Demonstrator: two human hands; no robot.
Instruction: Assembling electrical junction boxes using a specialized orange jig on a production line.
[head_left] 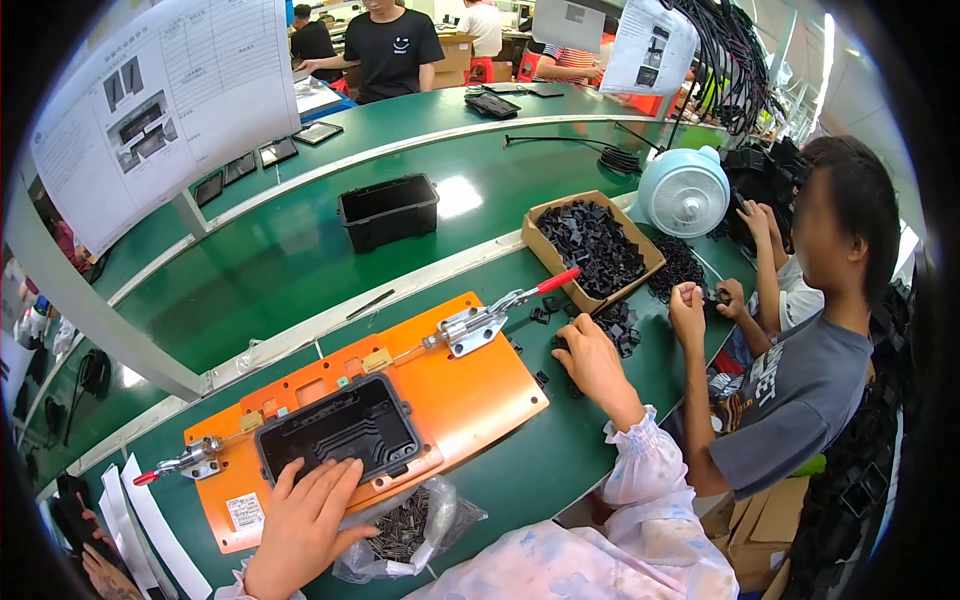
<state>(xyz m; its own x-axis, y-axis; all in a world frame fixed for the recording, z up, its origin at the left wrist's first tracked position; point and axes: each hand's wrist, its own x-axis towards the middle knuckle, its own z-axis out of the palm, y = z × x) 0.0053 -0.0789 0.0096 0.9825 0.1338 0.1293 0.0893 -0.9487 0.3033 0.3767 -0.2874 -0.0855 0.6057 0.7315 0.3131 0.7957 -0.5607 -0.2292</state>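
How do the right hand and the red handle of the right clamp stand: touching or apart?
Apart. The head view shows green bench and loose black parts between the right hand and the red handle.

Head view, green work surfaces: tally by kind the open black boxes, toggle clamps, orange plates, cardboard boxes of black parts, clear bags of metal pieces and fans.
Open black boxes: 2 (near box, far box)
Toggle clamps: 2 (left clamp, right clamp)
Orange plate: 1
Cardboard box: 1
Clear bag: 1
Fan: 1
Total: 8
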